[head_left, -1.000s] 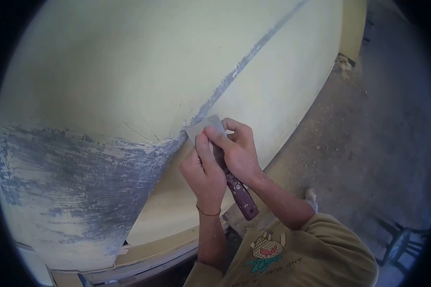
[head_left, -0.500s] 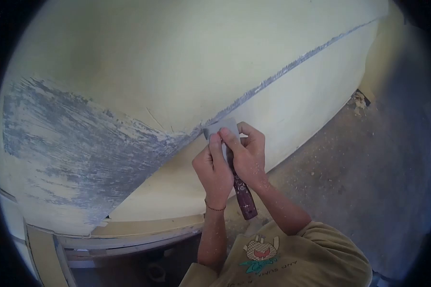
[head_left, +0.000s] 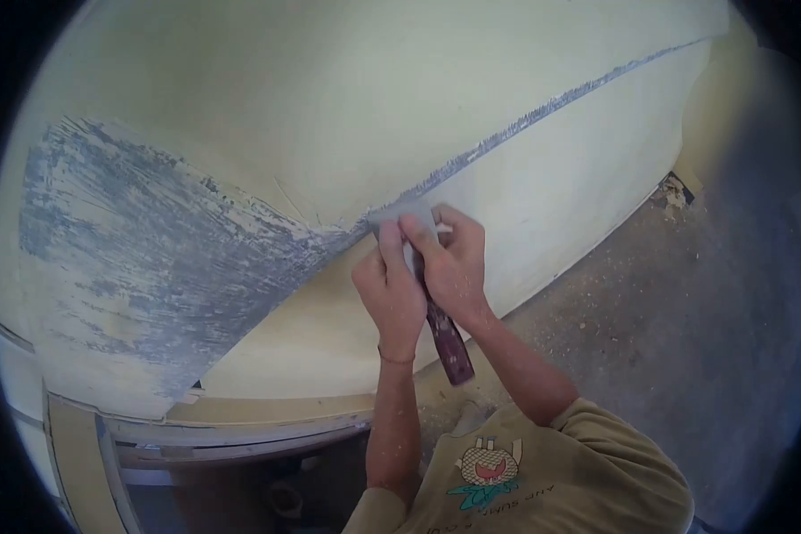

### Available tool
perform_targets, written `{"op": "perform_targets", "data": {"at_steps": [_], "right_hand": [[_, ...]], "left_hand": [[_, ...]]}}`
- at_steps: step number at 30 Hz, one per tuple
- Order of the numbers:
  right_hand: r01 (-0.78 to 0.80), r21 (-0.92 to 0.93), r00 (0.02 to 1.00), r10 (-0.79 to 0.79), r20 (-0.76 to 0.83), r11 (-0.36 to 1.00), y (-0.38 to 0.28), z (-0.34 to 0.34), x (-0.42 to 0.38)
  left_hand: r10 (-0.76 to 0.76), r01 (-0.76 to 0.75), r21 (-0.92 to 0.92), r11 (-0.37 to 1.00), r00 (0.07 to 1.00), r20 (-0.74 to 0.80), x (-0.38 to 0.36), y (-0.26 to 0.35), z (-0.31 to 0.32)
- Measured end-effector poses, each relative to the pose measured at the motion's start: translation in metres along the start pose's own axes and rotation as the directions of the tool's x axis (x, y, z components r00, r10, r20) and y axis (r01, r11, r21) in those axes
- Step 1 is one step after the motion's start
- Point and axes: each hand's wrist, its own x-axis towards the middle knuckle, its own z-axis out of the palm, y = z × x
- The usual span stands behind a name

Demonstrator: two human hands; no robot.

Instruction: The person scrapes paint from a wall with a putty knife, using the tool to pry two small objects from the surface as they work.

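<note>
With both hands I grip a paint scraper [head_left: 449, 351] whose dark maroon handle, flecked with paint, points down toward my shirt. Its grey blade [head_left: 405, 214] meets the scraped edge line of the pale painted surface [head_left: 285, 98]. My left hand [head_left: 392, 294] is closed on it, thumb pressed along the blade. Beside it, my right hand [head_left: 454, 271] wraps the blade and upper handle, its thumb also on the blade. The fingertips behind the blade are hidden. A grey strip of bared surface [head_left: 525, 120] runs from the blade up to the right.
A wide patch of scraped grey surface [head_left: 169, 258] lies on the left. Below the edge is a smooth cream panel [head_left: 543, 187]. The dusty floor [head_left: 623, 329] at right carries paint flakes. A wooden frame [head_left: 267, 423] runs along the bottom left.
Both hands and the scraper have shifted slightly up and left in the view, the blade still at the edge line. The view itself has moved a little too.
</note>
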Motion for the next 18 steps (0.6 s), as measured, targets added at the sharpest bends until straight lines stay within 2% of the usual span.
{"op": "perform_targets", "data": {"at_steps": [1,4,5,6,7,8,10,14,16,18], "right_hand": [[0.032,-0.025,0.999,-0.031,0.012,0.999,0.000,-0.001,0.000],[-0.044,-0.035,0.999,0.044,0.002,0.998,0.014,-0.002,-0.005],[-0.028,-0.032,1.000,0.028,0.000,0.999,0.017,0.001,-0.003],[0.094,-0.027,0.996,-0.094,-0.006,0.995,0.017,0.005,0.002],[0.204,-0.020,0.979,-0.205,-0.016,0.979,0.019,0.008,0.003],[0.204,-0.017,0.979,-0.204,-0.020,0.979,0.021,0.008,0.003],[0.030,0.057,1.000,-0.029,-0.004,0.998,0.019,0.007,-0.003],[-0.004,0.075,1.000,0.005,-0.013,0.997,0.022,0.011,-0.009],[-0.004,0.026,1.000,0.003,0.025,1.000,0.014,0.007,-0.007],[-0.019,0.002,1.000,0.019,0.021,1.000,0.015,0.003,-0.009]], "left_hand": [[0.001,-0.001,0.002,1.000,1.000,0.006,0.003,-0.001,0.001],[-0.017,0.017,-0.093,0.996,1.000,-0.001,-0.005,-0.001,-0.001],[-0.052,0.050,-0.145,0.988,0.999,-0.013,-0.007,-0.002,-0.002],[-0.083,0.076,-0.200,0.977,0.996,-0.024,-0.004,-0.001,0.000],[-0.016,0.016,-0.009,1.000,1.000,-0.015,0.006,-0.002,-0.003],[-0.014,0.014,-0.006,1.000,1.000,-0.011,0.008,-0.003,-0.005],[-0.060,0.059,-0.053,0.997,0.998,-0.014,0.004,-0.004,-0.008],[-0.117,0.113,-0.120,0.986,0.993,-0.028,-0.018,0.000,-0.019],[-0.056,0.067,-0.109,0.992,0.993,0.100,-0.028,-0.003,-0.025],[-0.064,0.080,-0.170,0.982,0.993,0.094,-0.035,-0.004,-0.019]]}}
